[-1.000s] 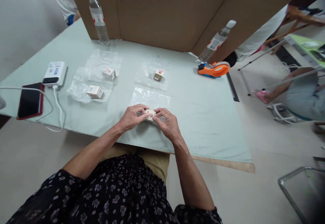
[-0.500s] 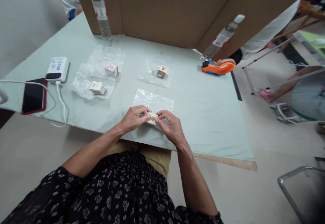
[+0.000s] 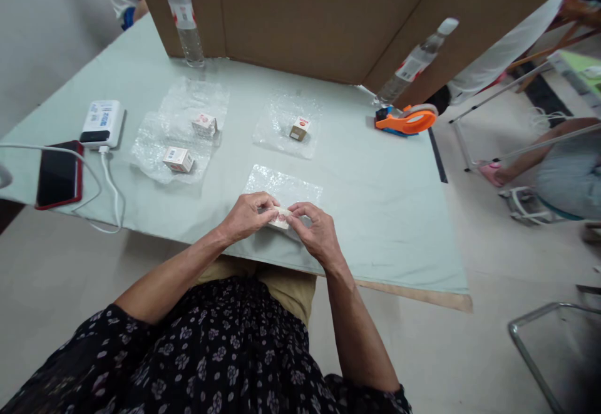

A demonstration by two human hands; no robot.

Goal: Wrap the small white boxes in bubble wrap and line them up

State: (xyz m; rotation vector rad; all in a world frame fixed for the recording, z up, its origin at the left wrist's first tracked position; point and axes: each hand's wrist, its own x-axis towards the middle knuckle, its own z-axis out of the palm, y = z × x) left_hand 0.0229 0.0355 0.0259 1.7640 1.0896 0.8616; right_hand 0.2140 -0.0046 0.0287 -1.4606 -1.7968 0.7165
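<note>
A small cream box [image 3: 280, 219] with reddish print lies between my two hands, near the table's front edge. My left hand [image 3: 251, 217] pinches its left end with thumb and fingers. At the opposite end my right hand [image 3: 315, 231] grips it the same way. Under and behind the box is a sheet of bubble wrap [image 3: 286, 183], partly covered by my hands. My fingers hide both ends of the box.
Small boxes [image 3: 178, 159] sit on bubble wrap at left, and a brown box [image 3: 299, 128] on another sheet. A tape dispenser [image 3: 407, 121], water bottles [image 3: 184, 22], a power bank [image 3: 103, 124] and a phone [image 3: 59, 174] are around. A cardboard panel [image 3: 300, 19] stands behind.
The view has shifted slightly. Both hands stay at the cream box, which now appears tilted a little differently, with more of its front side showing.
</note>
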